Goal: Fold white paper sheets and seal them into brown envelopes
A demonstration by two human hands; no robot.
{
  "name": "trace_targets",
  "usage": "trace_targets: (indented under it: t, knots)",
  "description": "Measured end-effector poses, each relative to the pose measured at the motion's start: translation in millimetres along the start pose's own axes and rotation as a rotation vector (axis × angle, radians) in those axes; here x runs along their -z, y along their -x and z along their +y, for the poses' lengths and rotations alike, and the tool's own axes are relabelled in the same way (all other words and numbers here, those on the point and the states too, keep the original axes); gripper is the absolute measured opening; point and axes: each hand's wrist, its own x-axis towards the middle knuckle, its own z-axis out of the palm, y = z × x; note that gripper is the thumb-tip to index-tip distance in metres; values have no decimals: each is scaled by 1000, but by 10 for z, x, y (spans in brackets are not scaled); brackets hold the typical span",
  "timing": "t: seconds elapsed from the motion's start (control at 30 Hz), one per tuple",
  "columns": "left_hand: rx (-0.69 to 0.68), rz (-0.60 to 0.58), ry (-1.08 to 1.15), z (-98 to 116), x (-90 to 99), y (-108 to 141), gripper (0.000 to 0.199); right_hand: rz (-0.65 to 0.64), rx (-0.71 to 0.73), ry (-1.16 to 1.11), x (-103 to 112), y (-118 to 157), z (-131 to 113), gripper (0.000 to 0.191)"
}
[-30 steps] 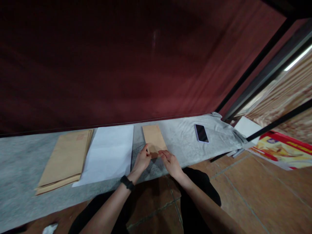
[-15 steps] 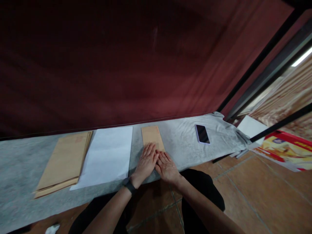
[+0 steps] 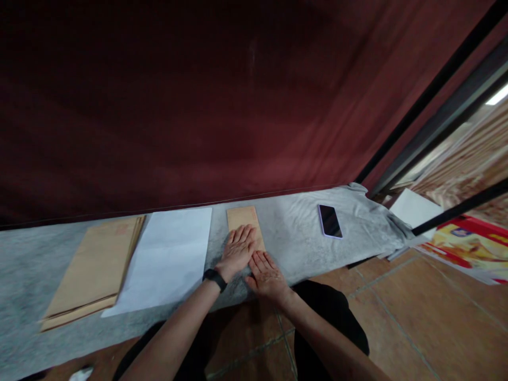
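Note:
A narrow brown paper envelope [image 3: 243,216] lies on the grey cloth-covered bench in front of me. My left hand [image 3: 238,247] rests flat across its middle, fingers stretched out, with a dark band on the wrist. My right hand [image 3: 266,273] lies flat on the envelope's near end, fingers extended, its fingertips just below the left hand. The near part of the envelope is hidden under both hands. To the left is a stack of white paper [image 3: 170,256], and farther left a pile of brown envelopes [image 3: 95,262].
A phone [image 3: 329,220] with a purple edge lies to the right on the grey cloth [image 3: 293,233]. A dark red curtain [image 3: 238,132] rises behind the bench. A red and yellow box [image 3: 472,246] stands at the far right above the tiled floor [image 3: 416,301].
My left hand has slid forward, up the envelope. My right hand stays near the near end, and the two hands have moved slightly apart.

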Motion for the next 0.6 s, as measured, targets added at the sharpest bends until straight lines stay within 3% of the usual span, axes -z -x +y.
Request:
trace_targets:
  t: [0.2, 0.33, 0.47, 0.6]
  knots:
    - [61, 34, -27, -82, -46, -516, 58, -79, 6, -27, 172, -37, -19, 64]
    - [84, 60, -32, -150, -63, -767, 60, -67, 9, -38, 193, -35, -22, 66]
    - [97, 53, -27, -198, -36, -909, 58, -57, 12, -34, 172, -30, -18, 67]
    - [74, 42, -24, -215, -29, -897, 58, -57, 20, -27, 167, -25, -12, 68]
